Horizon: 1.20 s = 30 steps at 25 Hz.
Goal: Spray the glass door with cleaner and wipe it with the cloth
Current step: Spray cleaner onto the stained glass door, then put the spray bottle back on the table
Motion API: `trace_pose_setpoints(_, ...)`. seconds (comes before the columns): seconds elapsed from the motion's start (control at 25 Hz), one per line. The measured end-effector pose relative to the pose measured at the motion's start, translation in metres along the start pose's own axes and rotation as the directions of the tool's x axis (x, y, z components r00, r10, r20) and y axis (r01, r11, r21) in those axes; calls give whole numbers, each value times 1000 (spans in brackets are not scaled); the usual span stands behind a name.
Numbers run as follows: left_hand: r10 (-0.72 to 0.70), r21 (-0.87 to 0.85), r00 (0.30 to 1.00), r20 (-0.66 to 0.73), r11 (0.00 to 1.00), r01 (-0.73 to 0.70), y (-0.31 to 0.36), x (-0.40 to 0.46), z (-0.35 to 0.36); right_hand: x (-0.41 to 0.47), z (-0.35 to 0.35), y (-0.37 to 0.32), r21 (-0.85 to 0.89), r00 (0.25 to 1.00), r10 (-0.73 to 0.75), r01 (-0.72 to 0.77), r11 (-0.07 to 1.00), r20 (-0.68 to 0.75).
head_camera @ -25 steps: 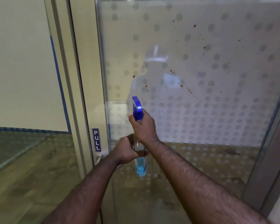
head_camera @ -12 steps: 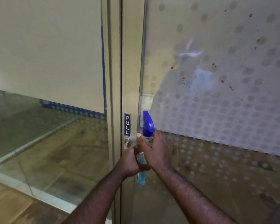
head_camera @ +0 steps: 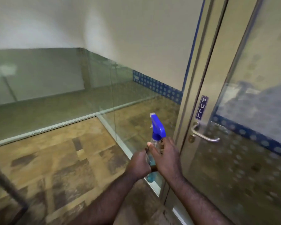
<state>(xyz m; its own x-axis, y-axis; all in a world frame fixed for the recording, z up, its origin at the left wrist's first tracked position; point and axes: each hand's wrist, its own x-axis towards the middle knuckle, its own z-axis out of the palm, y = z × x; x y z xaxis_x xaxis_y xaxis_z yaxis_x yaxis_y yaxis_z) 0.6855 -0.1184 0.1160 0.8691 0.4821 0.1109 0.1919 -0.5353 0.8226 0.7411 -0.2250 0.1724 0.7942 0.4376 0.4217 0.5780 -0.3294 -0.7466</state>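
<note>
Holding the spray bottle (head_camera: pixel 154 143) upright between both hands, the person stands just left of the glass door (head_camera: pixel 243 143), and that offset is what the next move turns on. In the head view, the left hand (head_camera: pixel 140 163) is wrapped shut around the lower body of the bottle, while the right hand (head_camera: pixel 165 157) lies against its neck with fingers loosely curled, under the blue trigger head. The bottle's long axis runs nearly vertical, blue liquid at the bottom, nozzle at the top pointing up and away to the left, toward the low glass partition (head_camera: pixel 104 101) and not the door. The door pane lies to the right of both hands, past the frame with the PULL sign (head_camera: pixel 201 107) and the handle (head_camera: pixel 203 133); the right hand is the nearer to it. By my reading, spraying calls for swinging the nozzle round to the right first. No cloth shows here.
</note>
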Motion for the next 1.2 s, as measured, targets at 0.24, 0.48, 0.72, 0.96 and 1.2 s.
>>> trace_pose_setpoints(0.24, -90, -28, 977, -193, 996, 86, -43, -93, -65, -46, 64, -41, 195, 958, -97, 44, 980, 269)
trace_pose_setpoints(0.48, -234, -54, 909, -346, 972, 230, -89, -188, -125, -100, 129, -97, 324, 833, -234, 70, 944, 501)
trace_pose_setpoints(0.72, -396, -144, 777, -489, 915, 376, -153, -271, -181, -166, 206, -163, 434, 697, -332, 32, 900, 636)
trace_pose_setpoints(0.96, -455, -158, 650, -608, 873, 462, -234, -336, -245, -227, 296, -227, 461, 567, -352, -55, 886, 744)
trace_pose_setpoints(1.2, -499, -193, 498, -709, 817, 543, -312, -380, -309, -268, 391, -288, 442, 445, -368, -72, 894, 816)
